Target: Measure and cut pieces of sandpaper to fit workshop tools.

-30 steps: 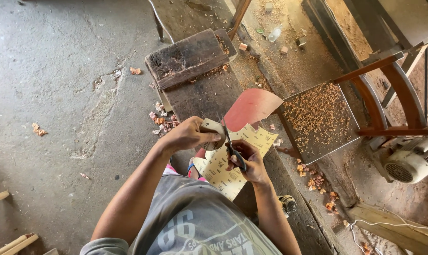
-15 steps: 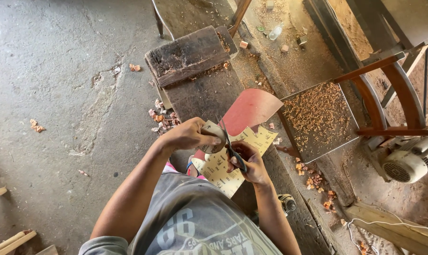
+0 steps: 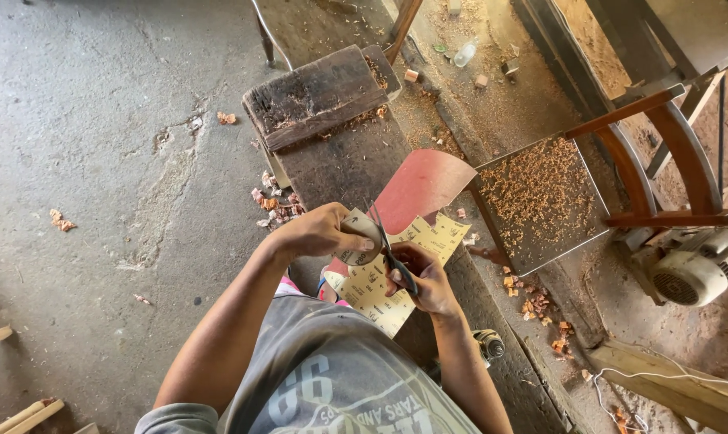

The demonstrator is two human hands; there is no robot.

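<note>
The right hand [image 3: 422, 280] is gripping scissors [image 3: 389, 249], fingers closed on the handles. The left hand [image 3: 319, 233] is pinching the sandpaper [image 3: 412, 233], which is curling above the worktop [image 3: 332, 161]; a block [image 3: 311, 96] is lying beyond.

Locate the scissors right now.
Head view, centre frame: the scissors are in the right hand, blades up, cutting into the sandpaper sheet that the left hand holds, just over the dark wooden bench.
</note>
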